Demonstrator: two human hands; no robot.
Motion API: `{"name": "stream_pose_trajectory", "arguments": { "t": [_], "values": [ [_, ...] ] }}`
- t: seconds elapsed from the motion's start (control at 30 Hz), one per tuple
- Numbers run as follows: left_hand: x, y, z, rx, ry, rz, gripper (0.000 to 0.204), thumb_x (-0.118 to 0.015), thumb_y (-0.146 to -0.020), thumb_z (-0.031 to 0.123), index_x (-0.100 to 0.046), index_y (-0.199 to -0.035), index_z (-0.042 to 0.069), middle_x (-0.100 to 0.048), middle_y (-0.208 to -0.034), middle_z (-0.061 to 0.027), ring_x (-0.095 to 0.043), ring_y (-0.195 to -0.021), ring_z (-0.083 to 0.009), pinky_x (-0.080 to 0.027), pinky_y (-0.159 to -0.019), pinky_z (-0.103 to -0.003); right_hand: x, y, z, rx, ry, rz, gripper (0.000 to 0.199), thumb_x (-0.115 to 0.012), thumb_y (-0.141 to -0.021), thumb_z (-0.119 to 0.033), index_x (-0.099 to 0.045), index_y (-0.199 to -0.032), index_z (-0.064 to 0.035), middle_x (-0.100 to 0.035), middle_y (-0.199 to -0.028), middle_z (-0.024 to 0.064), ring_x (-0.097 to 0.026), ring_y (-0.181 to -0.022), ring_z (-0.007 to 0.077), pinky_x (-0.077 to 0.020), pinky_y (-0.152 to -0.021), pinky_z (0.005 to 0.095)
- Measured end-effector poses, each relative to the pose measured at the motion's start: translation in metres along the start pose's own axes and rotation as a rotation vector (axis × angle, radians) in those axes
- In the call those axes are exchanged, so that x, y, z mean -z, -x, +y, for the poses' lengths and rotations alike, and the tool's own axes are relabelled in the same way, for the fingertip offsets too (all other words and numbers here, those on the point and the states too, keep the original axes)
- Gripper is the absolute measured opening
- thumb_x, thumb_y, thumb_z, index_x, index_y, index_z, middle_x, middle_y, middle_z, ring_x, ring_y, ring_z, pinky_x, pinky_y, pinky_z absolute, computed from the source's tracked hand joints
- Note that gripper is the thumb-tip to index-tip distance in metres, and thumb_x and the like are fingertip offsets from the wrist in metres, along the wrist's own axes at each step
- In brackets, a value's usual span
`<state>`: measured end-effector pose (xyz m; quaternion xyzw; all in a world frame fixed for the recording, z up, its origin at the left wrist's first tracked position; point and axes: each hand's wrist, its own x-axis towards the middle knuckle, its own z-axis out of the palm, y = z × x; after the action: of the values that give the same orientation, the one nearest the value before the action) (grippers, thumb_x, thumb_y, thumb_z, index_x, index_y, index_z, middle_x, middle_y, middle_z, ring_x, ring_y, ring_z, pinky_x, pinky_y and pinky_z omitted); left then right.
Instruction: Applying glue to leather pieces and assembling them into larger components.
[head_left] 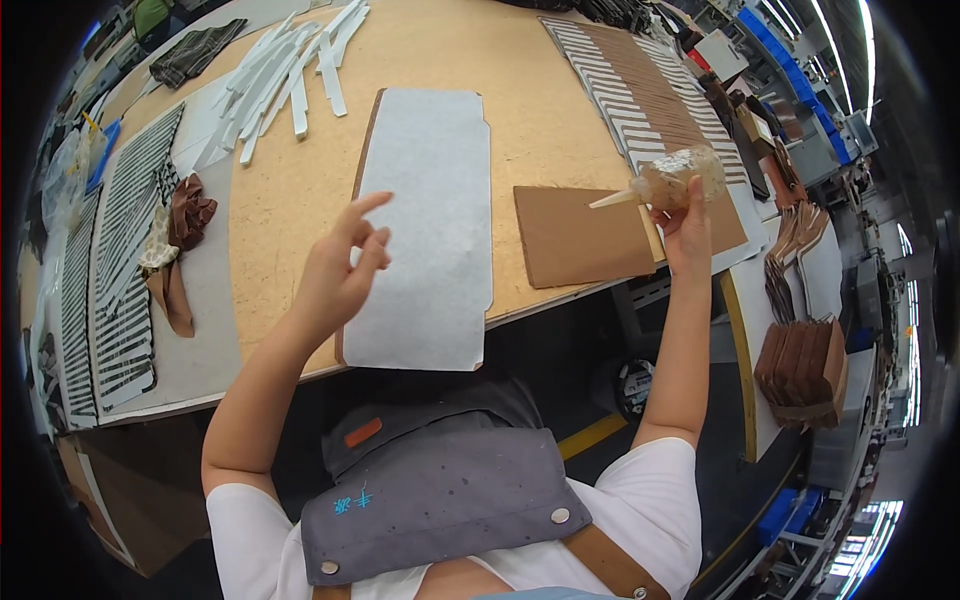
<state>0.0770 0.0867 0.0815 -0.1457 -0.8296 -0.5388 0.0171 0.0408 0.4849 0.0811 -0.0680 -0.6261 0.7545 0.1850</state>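
My right hand (685, 232) holds a clear glue squeeze bottle (672, 180) on its side, its pale nozzle pointing left over a brown leather panel (580, 237). My left hand (340, 270) is lifted above the table with fingers spread and holds nothing. It hovers at the left edge of a long white fabric-faced panel (430, 220) that lies flat on the wooden table (290, 190) and overhangs its near edge.
White strips (290, 70) lie piled at the far left. Rows of striped pieces (120, 250) and brown leather scraps (185, 215) cover the left side. More striped rows (640, 90) lie far right. A stack of brown panels (800, 365) sits on a side stand.
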Motion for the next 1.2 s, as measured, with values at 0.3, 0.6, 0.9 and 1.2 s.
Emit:
{"name": "stream_pose_trajectory", "arguments": {
  "t": [0.3, 0.6, 0.9, 1.2],
  "values": [
    [-0.135, -0.048, -0.009, -0.395, -0.409, -0.343, 0.039, -0.053, -0.087, 0.021, -0.047, -0.118, -0.001, -0.047, -0.123, -0.0157, -0.045, -0.113, -0.0332, -0.033, -0.098, -0.042, -0.057, -0.011, 0.028, 0.204, 0.286, -0.145, 0.047, -0.070, -0.079, -0.029, -0.049, -0.110, -0.0010, -0.061, -0.083, 0.0089, -0.060, -0.055, 0.0143, -0.0466, -0.042, 0.0206],
    [-0.172, -0.053, -0.024, -0.375, -0.634, -0.170, 0.044, -0.050, -0.087, 0.026, -0.044, -0.123, -0.001, -0.043, -0.127, -0.0136, -0.032, -0.127, -0.0299, -0.021, -0.107, -0.045, -0.068, -0.015, 0.044, 0.302, 0.417, -0.308, 0.066, -0.077, -0.071, -0.018, -0.034, -0.118, -0.0028, -0.053, -0.103, 0.0112, -0.060, -0.087, 0.0201, -0.0517, -0.071, 0.0285],
    [-0.173, -0.053, -0.024, -0.376, -0.641, -0.163, 0.044, -0.047, -0.089, 0.025, -0.044, -0.123, -0.001, -0.044, -0.125, -0.0136, -0.031, -0.127, -0.0321, -0.019, -0.108, -0.046, -0.081, -0.012, 0.043, 0.482, 0.535, -0.372, 0.073, -0.081, -0.065, -0.018, -0.035, -0.120, -0.0046, -0.054, -0.112, 0.0105, -0.057, -0.101, 0.0201, -0.0491, -0.083, 0.0319],
    [-0.173, -0.054, -0.024, -0.356, -0.634, -0.171, 0.045, -0.046, -0.089, 0.026, -0.043, -0.124, -0.001, -0.043, -0.125, -0.0133, -0.029, -0.128, -0.0316, -0.019, -0.108, -0.045, -0.083, -0.014, 0.045, 0.608, 0.630, -0.431, 0.075, -0.082, -0.064, -0.017, -0.033, -0.120, -0.0048, -0.055, -0.110, 0.0118, -0.057, -0.101, 0.0207, -0.0499, -0.081, 0.0323]
  ]
}}
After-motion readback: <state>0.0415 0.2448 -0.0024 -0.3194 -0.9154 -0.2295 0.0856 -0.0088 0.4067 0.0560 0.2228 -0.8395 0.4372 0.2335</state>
